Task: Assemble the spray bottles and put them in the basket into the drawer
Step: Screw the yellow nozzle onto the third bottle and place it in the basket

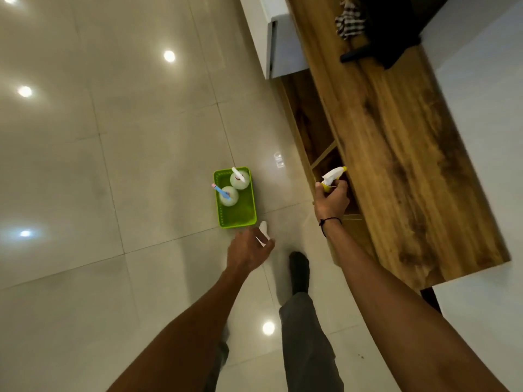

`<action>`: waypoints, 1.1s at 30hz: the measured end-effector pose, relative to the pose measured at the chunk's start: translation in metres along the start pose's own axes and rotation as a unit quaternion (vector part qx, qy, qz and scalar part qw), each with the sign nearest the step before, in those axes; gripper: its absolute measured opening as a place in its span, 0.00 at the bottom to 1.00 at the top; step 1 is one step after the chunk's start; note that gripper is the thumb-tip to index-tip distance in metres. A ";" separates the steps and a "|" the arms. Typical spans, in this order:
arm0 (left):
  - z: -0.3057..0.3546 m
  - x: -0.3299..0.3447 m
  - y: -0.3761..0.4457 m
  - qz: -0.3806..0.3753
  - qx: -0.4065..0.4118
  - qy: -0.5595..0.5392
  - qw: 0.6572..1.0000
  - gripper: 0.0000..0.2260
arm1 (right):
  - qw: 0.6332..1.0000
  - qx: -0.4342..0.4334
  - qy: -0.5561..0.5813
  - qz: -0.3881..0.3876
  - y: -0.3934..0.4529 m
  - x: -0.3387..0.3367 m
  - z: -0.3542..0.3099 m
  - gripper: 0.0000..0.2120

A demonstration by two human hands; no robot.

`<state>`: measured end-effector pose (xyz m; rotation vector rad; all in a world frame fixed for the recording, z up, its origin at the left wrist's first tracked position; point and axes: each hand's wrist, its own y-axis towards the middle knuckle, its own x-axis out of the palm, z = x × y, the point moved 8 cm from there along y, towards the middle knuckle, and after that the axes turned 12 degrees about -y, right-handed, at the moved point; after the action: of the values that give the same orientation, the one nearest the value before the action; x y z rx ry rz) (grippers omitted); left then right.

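A glossy tiled floor (113,165) fills most of the view, and a long wooden cabinet top (396,165) runs along the right side from near to far, with open wooden compartments (311,120) under its left edge and a white drawer front (278,43) standing out at the far end. A checked cloth (349,19) and a dark object lie on the far part of the top. On the floor, left of the cabinet, sits a green basket (240,213) holding two round white spray bottles: the far one (239,179) with a white nozzle, the nearer one (227,195) with a blue and pink nozzle. The left hand (249,250) hovers just near of the basket's near right corner, fingers loosely curled around a white piece (263,234); what it is cannot be told. The right hand (332,199), a dark band on its wrist, is well right of the basket by the cabinet's edge, closed around a white and yellow spray head (332,176). A dark-socked foot (298,270) stands between the arms.
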<state>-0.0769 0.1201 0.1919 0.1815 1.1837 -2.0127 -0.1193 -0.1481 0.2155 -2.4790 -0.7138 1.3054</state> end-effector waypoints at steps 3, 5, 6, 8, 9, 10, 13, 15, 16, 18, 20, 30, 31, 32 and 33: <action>-0.047 0.025 0.014 0.019 -0.038 -0.024 0.999 0.14 | 1.000 -0.006 -0.004 -0.009 0.004 0.034 0.019 0.19; -0.071 0.041 0.026 0.030 -0.061 -0.038 0.997 0.14 | 1.000 -0.011 -0.012 -0.021 0.009 0.057 0.030 0.20; -0.082 0.049 0.035 0.032 -0.070 -0.045 0.996 0.15 | 0.999 -0.014 -0.011 -0.027 0.012 0.069 0.036 0.20; -0.101 0.064 0.053 0.036 -0.082 -0.060 0.994 0.14 | 0.999 -0.019 -0.008 -0.034 0.021 0.093 0.048 0.20; -0.109 0.069 0.063 0.039 -0.086 -0.067 0.993 0.15 | 0.999 -0.022 -0.008 -0.036 0.025 0.105 0.053 0.20; -0.118 0.073 0.072 0.044 -0.088 -0.075 0.992 0.16 | 0.999 -0.025 -0.007 -0.038 0.031 0.117 0.058 0.20; -0.144 0.087 0.102 0.074 -0.082 -0.084 0.990 0.23 | 0.998 -0.032 0.003 -0.048 0.047 0.155 0.072 0.19; -0.161 0.104 0.122 0.079 -0.084 -0.062 0.991 0.31 | 0.998 -0.034 0.012 -0.051 0.059 0.180 0.084 0.19; -0.170 0.114 0.133 0.078 -0.091 -0.045 0.992 0.35 | 0.998 -0.034 0.014 -0.052 0.065 0.192 0.091 0.19; -0.187 0.134 0.154 0.075 -0.113 -0.016 0.991 0.40 | 0.998 -0.036 0.016 -0.053 0.076 0.215 0.105 0.19; -0.200 0.152 0.174 0.068 -0.135 -0.004 0.988 0.44 | 0.998 -0.043 0.017 -0.051 0.087 0.234 0.118 0.18; -0.251 0.185 0.220 0.026 -0.178 -0.024 0.983 0.46 | 0.997 -0.062 0.021 -0.049 0.117 0.254 0.137 0.15; -0.249 0.182 0.216 0.024 -0.162 -0.038 0.986 0.46 | 0.996 -0.067 0.025 -0.050 0.116 0.249 0.136 0.14; -0.245 0.178 0.210 0.024 -0.143 -0.052 0.988 0.45 | 0.996 -0.072 0.030 -0.053 0.114 0.244 0.133 0.14; -0.239 0.174 0.202 0.026 -0.125 -0.063 0.990 0.45 | 0.995 -0.077 0.035 -0.056 0.112 0.237 0.128 0.13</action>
<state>-0.1183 0.1608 -0.1611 -0.0405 1.3223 -1.7839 -0.0774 -0.1186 -0.0714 -2.5480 -0.9546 1.1585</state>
